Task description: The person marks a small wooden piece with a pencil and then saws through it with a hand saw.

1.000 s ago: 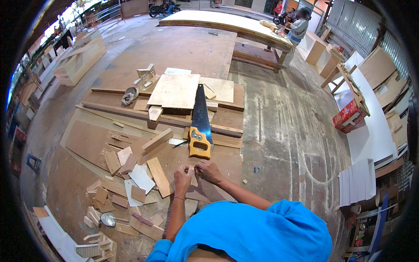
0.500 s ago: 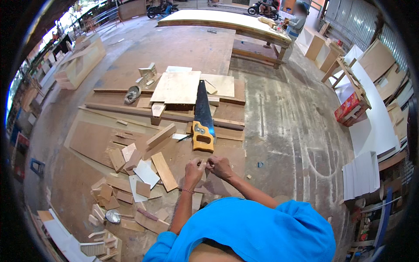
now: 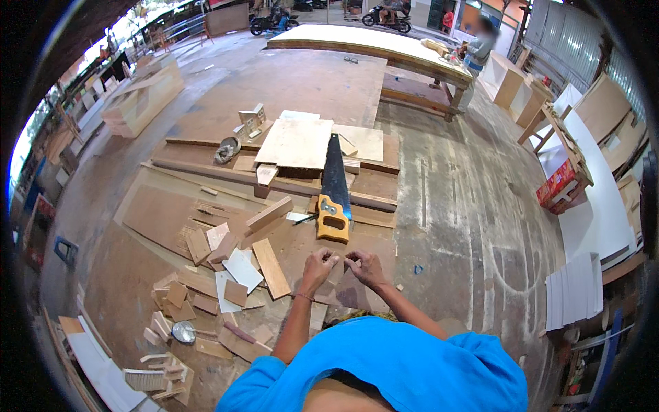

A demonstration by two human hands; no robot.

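Note:
My left hand (image 3: 319,270) is closed, its thumb and fingers pressed together. Just right of it, my right hand (image 3: 365,268) is pinched in the same way, a small gap between the two. Whatever the fingertips may hold is too small to make out. Beyond the hands, apart from them, lies a handsaw (image 3: 333,218) with a yellow handle nearest me. Its dark blade leans along a pale plywood board (image 3: 294,143), which rests on long wooden beams (image 3: 226,176). A wooden strip (image 3: 271,269) lies left of my left hand.
Scattered wood offcuts (image 3: 237,294) cover the floor on the left, with a round tin (image 3: 183,332) and a wooden brush (image 3: 145,380). A large worktable (image 3: 357,44) stands far off, a person (image 3: 480,48) beside it. Right are a red box (image 3: 561,185) and white panels (image 3: 575,292).
My hands have drawn slightly apart, both still pinched. The whole view has shifted a little, so everything sits farther right. The saw and wood pieces lie as before.

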